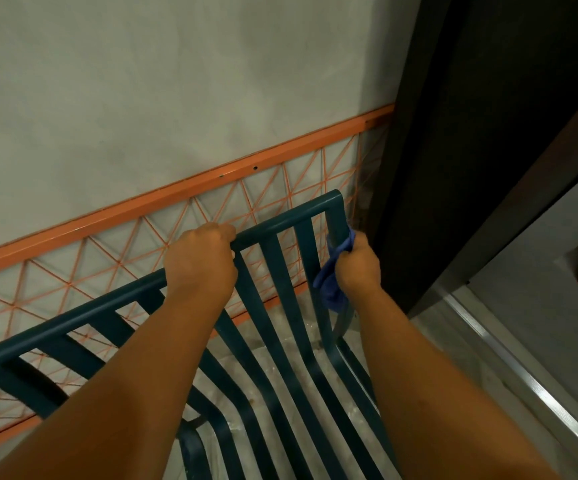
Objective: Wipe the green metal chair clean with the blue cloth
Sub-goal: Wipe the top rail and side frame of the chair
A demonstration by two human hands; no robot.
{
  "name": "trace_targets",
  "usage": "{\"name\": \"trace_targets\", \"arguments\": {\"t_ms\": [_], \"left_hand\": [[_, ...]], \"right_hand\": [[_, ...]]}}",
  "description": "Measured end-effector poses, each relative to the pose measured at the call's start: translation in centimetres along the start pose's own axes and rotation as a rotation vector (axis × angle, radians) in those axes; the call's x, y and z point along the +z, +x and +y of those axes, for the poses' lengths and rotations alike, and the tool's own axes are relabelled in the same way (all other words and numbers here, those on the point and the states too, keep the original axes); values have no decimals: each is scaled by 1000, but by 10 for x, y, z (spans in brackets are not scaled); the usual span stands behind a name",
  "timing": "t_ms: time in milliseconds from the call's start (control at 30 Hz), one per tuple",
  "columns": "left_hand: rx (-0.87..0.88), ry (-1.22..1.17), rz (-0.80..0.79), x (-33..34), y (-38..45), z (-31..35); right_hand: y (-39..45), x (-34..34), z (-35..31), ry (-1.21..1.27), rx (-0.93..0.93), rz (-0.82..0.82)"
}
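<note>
- The chair (273, 341), dark green slatted metal, fills the lower half of the frame; its top rail runs from the lower left edge up to a corner right of centre.
- The left hand (201, 263) sits at centre frame, fingers curled over the top rail and clamped on it.
- The right hand (358, 263) is right of centre, just below the rail's corner, fingers closed around the cloth (332, 282).
- The cloth, blue and bunched, is pressed against the chair's right upright; a loose end hangs below the hand, in front of the upright.
- Both forearms enter from the bottom edge and cross over the seat slats.
- An orange railing (183, 192) with a thin diagonal wire lattice runs behind the chair back, from the left edge up toward the upper right.
- A grey wall (176, 81) covers the upper left of the frame behind the railing.
- A dark door frame (453, 150) stands at upper right; a metal threshold strip (523, 368) runs along the lower right.
- The floor (280, 358) shows pale between the slats.
</note>
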State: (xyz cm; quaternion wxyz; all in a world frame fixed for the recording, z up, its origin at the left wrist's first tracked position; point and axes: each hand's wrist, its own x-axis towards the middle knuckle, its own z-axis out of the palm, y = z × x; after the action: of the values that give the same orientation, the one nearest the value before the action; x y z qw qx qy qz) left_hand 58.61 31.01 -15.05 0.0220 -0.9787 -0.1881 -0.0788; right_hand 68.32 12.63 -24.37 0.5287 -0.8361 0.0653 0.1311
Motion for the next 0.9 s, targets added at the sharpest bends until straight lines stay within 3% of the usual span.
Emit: {"name": "trace_targets", "arguments": {"t_ms": [100,233,300,433,600,767,900], "left_hand": [[-5,12,-2,-1,0,1],[1,5,1,1,0,1],[-1,5,-6,1,1,0],[-11,16,-11,0,1,0],[-11,22,-12,0,0,1],[-18,27,-11,-1,0,2],[-21,30,-2,1,0,2]], "right_hand": [[1,0,-1,39,88,43],[-12,11,-17,203,-204,179],[-17,20,-18,122,-374,223],[-6,22,9,-310,-592,212],[-11,16,27,-251,-518,198],[-9,11,12,-46,-214,239],[-6,23,-4,-98,-242,233]]}}
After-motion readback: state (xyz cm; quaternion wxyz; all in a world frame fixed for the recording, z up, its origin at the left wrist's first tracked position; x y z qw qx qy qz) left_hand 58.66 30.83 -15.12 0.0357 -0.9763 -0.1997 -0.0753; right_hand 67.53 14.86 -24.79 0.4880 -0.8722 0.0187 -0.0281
